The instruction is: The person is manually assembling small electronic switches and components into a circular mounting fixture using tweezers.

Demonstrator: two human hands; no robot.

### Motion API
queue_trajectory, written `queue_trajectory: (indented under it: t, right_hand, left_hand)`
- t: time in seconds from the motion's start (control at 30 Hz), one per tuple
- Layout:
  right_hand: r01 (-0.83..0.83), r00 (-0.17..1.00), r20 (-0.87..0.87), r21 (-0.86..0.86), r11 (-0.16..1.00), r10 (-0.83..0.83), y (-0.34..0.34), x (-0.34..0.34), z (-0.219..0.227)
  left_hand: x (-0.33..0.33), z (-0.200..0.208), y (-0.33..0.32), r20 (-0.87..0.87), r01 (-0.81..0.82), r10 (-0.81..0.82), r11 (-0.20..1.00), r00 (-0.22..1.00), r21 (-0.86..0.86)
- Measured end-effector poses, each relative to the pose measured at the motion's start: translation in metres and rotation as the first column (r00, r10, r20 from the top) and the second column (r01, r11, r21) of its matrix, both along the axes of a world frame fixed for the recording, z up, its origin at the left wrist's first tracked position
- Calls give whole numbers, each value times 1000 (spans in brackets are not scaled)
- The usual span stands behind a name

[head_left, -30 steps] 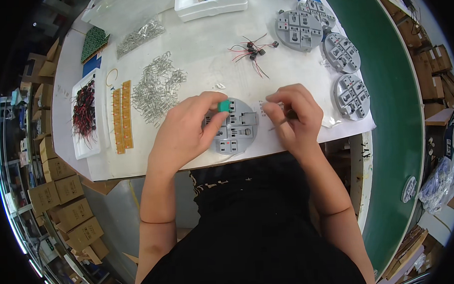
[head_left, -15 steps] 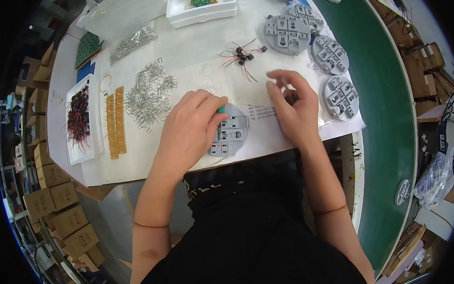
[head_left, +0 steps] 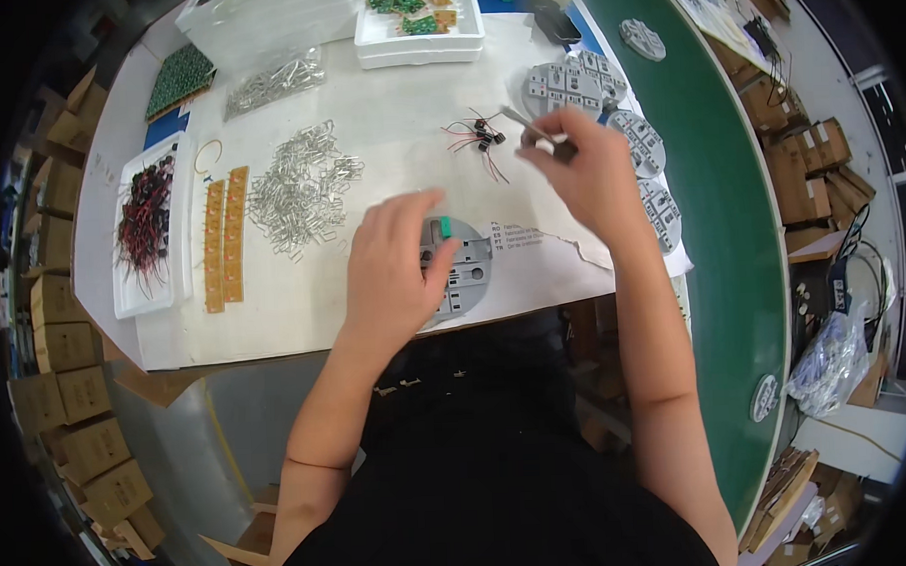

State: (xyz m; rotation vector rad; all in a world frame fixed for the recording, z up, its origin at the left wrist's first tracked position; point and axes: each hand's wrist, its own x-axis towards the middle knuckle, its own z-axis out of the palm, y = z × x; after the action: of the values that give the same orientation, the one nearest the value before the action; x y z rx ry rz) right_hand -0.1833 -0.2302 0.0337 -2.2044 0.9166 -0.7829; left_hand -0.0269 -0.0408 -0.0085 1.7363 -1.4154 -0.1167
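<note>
A round grey plastic base (head_left: 470,274) with square compartments lies near the table's front edge. In its upper part stands a small green piece (head_left: 446,226). My left hand (head_left: 388,265) rests over the base's left side, thumb and index finger apart around the green piece; nothing shows between them. Up and to the right, my right hand (head_left: 594,168) is closed around a slim grey metal tool (head_left: 527,126), its tip pointing up and left. Just left of that tip lies a cluster of small black parts with red and black wires (head_left: 485,137).
Bent metal clips (head_left: 300,194) are heaped left of centre, beside yellow-brown board strips (head_left: 225,241). A white tray (head_left: 183,218) holds wired parts. Another white tray (head_left: 420,58) holds green boards. More grey bases (head_left: 636,142) line the right edge, by a green surface (head_left: 704,194).
My right hand has moved up, and the metal tool now shows clearly in it. My left thumb and index finger have spread away from the green piece. The view has shifted slightly.
</note>
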Motion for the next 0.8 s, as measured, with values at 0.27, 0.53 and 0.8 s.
queue_trajectory:
  t: [0.27, 0.53, 0.8]
  right_hand:
    - [-289, 949, 111, -58, 956, 294, 72, -6, 28]
    - [-364, 901, 276, 61, 929, 335, 85, -11, 15]
    - [-502, 756, 557, 155, 851, 344, 98, -15, -9]
  left_hand:
    - [25, 45, 8, -501, 308, -341, 939, 795, -151]
    - [18, 39, 20, -723, 284, -281, 951, 631, -122]
    - [27, 44, 31, -942, 487, -257, 865, 218, -123]
